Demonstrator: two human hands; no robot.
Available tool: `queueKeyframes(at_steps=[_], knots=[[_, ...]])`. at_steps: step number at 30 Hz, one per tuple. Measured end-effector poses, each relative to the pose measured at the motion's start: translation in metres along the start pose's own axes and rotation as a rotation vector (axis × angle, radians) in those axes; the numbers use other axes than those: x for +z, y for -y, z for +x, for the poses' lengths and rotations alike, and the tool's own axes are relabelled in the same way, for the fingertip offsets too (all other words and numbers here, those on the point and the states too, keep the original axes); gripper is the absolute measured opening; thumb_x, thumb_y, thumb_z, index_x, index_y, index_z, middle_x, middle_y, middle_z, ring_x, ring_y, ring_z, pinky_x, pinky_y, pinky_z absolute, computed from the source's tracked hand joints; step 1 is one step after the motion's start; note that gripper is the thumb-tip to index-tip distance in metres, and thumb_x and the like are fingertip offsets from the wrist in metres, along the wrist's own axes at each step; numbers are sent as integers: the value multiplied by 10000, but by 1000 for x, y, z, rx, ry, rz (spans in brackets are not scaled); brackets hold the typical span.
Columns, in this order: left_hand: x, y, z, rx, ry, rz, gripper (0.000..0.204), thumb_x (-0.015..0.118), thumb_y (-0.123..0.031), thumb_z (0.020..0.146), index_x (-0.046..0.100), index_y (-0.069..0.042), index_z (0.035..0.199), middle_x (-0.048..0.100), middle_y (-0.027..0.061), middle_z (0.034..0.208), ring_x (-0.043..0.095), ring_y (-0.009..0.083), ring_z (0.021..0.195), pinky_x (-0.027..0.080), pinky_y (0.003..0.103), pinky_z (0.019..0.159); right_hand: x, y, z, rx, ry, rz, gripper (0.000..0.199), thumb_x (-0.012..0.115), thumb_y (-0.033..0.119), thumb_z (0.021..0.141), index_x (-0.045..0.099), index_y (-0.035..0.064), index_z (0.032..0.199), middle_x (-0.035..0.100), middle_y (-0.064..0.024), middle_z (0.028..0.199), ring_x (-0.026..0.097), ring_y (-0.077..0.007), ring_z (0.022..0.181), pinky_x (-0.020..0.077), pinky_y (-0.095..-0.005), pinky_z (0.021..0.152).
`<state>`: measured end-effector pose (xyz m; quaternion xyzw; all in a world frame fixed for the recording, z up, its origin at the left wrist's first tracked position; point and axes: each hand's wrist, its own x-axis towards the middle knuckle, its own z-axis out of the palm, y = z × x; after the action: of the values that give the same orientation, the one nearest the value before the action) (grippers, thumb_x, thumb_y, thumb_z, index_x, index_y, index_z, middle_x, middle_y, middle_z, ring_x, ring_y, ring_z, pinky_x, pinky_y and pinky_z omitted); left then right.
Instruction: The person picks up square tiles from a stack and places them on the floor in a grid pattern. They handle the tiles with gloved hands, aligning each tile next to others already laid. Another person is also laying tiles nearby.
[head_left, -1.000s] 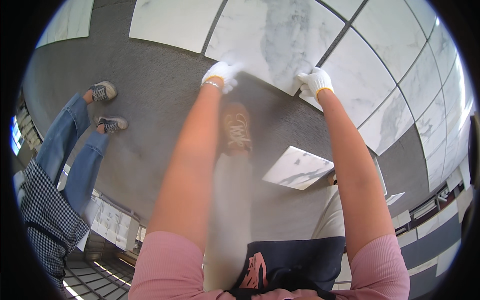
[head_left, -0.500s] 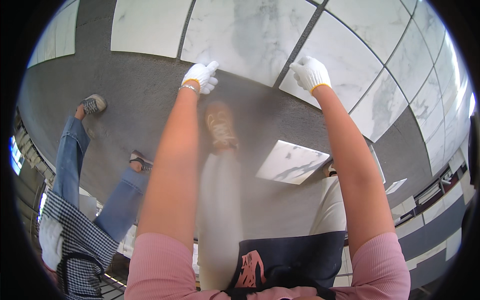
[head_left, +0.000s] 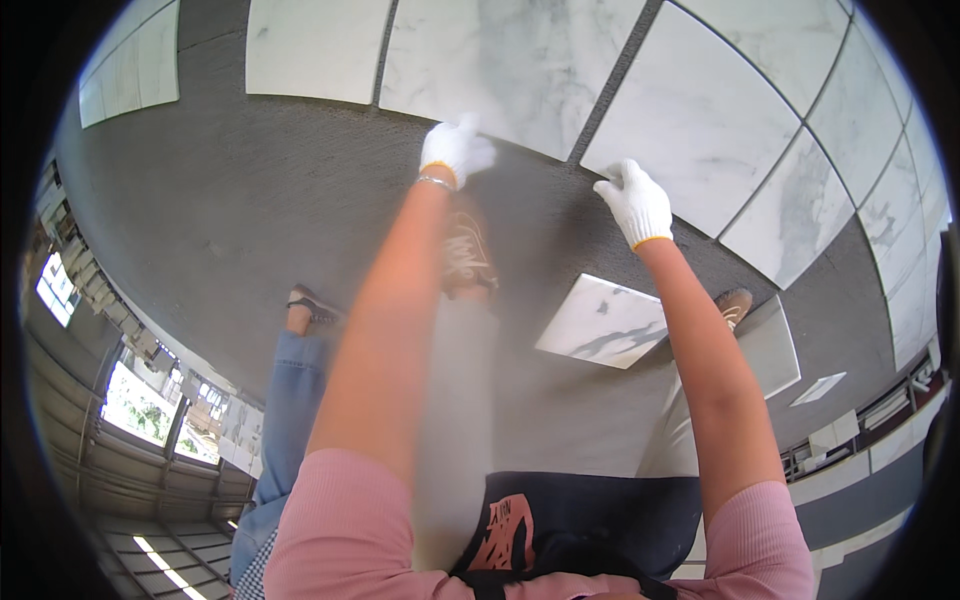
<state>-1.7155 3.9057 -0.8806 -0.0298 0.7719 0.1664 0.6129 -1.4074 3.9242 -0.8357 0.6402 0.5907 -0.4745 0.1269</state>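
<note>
A loose marble tile (head_left: pixel 603 322) lies on grey mortar (head_left: pixel 250 210) near another person's jeans-clad leg (head_left: pixel 285 400).

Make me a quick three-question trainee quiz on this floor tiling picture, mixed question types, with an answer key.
1. True or false: both hands wear white gloves.
2. Which hand is on the near edge of the laid marble tile? A) left hand only B) right hand only C) both
3. Fill in: a loose marble tile lies on the grey ____ bed, on the person's right.

Key: 1. True. 2. C, though whether the fingers grip or just press is unclear. 3. Mortar (grey, rough and untiled). A second person's blue-jeaned leg stands to the left.
</note>
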Motion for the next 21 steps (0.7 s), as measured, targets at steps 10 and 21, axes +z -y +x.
queueKeyframes(at_steps=[10, 21], knots=[[7, -2, -22, 64, -8, -230, 413, 660, -247, 1009, 527, 105, 1181, 694, 252, 1049, 727, 320, 787, 632, 419, 666, 11, 86, 44, -316, 98, -516, 403, 781, 294, 844, 575, 103, 1132, 649, -169, 1093, 694, -370, 991, 583, -478, 795], [9, 0, -19, 71, -53, -221, 391, 679, -255, 990, 542, 87, 1121, 700, 240, 1016, 730, 313, 776, 639, 420, 676, 9, 82, 52, -290, 164, -474, 370, 734, 279, 868, 584, 98, 1153, 636, -173, 1166, 672, -370, 1055, 570, -479, 864]])
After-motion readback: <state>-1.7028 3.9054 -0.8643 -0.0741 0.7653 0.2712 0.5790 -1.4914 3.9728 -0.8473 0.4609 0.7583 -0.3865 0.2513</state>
